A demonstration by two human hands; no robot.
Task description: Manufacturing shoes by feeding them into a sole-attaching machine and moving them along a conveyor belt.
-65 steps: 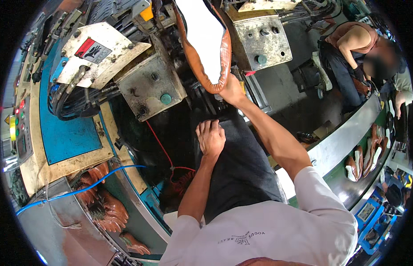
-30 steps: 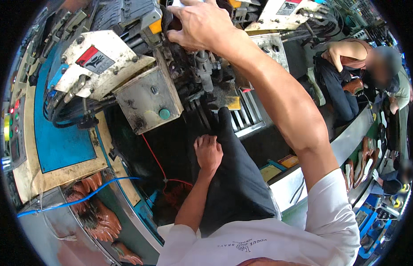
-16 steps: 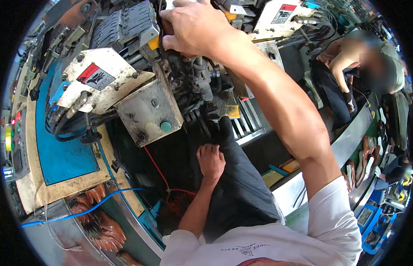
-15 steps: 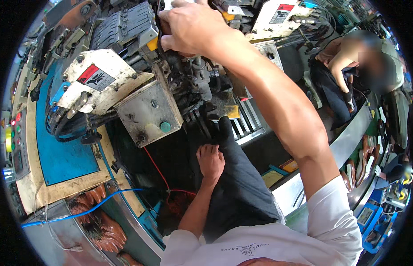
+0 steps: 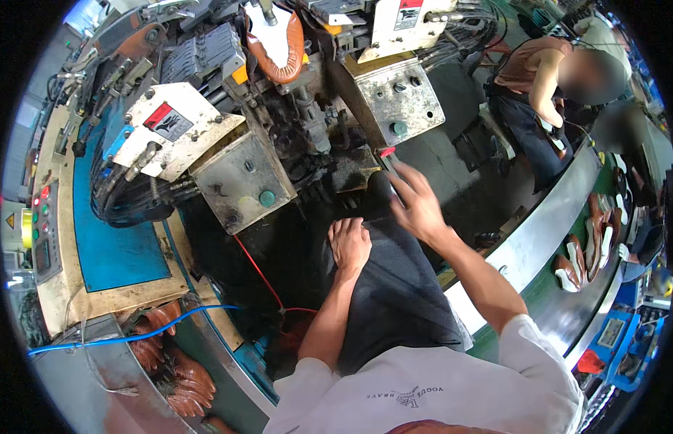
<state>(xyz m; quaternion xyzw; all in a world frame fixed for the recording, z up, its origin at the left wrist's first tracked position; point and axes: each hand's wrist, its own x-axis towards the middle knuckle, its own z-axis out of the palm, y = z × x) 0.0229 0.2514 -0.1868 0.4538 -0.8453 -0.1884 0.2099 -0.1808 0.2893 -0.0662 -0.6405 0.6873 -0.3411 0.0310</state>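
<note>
My left hand [image 5: 349, 246] lies on my dark-trousered leg, fingers slightly bent and holding nothing. Above my other leg, my right hand [image 5: 419, 206] is lifted with its fingers apart and nothing in it. Just beyond it is a grimy control box [image 5: 412, 105] with a green button. A brown leather shoe upper [image 5: 282, 71] with a white sole side facing up sits at the machine's centre, under a metal rod [image 5: 266, 10] that touches its white face. Neither hand touches it. What lies beneath the shoe is hidden.
A second control box [image 5: 242, 184] hangs at the machine's left. A blue hose [image 5: 163, 330] crosses brown shoe uppers [image 5: 188, 380] at lower left. To the right, a conveyor with a metal edge [image 5: 539, 231] carries shoes [image 5: 573, 264]. A co-worker [image 5: 531, 79] sits beyond it.
My right hand has come away from the shoe at the machine's centre, back and down toward my leg. The shoe now shows fully. My left hand stays on my leg.
</note>
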